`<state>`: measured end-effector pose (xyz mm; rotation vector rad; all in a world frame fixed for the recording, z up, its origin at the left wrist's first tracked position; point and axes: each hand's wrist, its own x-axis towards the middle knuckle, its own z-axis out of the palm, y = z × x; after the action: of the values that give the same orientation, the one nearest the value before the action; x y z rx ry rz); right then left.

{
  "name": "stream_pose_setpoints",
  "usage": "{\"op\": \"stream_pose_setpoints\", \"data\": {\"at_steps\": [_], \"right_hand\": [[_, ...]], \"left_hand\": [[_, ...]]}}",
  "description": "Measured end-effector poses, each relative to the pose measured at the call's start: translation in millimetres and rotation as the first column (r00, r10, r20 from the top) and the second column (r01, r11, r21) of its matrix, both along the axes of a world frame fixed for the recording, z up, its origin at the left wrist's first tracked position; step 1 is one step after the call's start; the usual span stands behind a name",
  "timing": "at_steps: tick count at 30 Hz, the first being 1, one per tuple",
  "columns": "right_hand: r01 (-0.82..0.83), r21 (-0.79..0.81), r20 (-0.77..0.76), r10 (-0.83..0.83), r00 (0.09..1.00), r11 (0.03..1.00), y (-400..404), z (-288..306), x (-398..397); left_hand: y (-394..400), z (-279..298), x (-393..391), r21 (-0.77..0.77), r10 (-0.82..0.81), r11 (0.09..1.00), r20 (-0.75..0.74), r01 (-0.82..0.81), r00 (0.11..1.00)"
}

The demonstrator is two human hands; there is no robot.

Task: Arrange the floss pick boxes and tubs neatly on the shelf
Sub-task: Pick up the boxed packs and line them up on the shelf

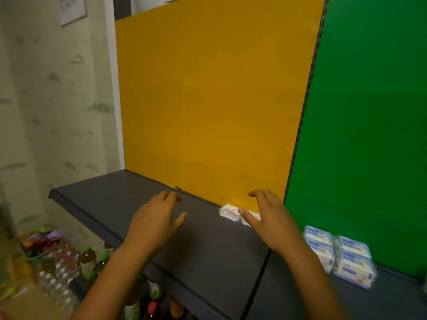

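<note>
A dark grey shelf (111, 204) runs along a yellow back panel. Small clear floss pick boxes (228, 212) with white labels lie at the shelf's back right corner, partly hidden behind my right hand. My right hand (270, 218) hovers over them with fingers spread and relaxed, the thumb tip near the boxes; contact cannot be judged. My left hand (157, 218) is held flat above the middle of the shelf, fingers straight, holding nothing. No tubs are visible.
A green panel backs the neighbouring shelf section on the right, where stacked blue-and-white packs (342, 255) stand. Below the shelf on the left are drink bottles (89, 262) and packaged goods (39, 245). A patterned wall lies to the left.
</note>
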<state>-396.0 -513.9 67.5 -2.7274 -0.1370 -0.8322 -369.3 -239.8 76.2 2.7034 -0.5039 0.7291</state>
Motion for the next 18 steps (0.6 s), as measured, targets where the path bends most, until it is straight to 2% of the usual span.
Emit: {"op": "stream_pose_setpoints", "data": {"at_steps": [10, 18], "right_hand": [[0.117, 0.051, -0.12, -0.11, 0.987, 0.992, -32, -37, 30], [0.254, 0.084, -0.148, -0.241, 0.959, 0.963, -40, -50, 48]], "left_hand": [[-48, -36, 69, -0.025, -0.165, 0.986, -0.131, 0.163, 0.978], [-76, -53, 129, -0.086, -0.346, 0.938, -0.211, 0.335, 0.914]]}}
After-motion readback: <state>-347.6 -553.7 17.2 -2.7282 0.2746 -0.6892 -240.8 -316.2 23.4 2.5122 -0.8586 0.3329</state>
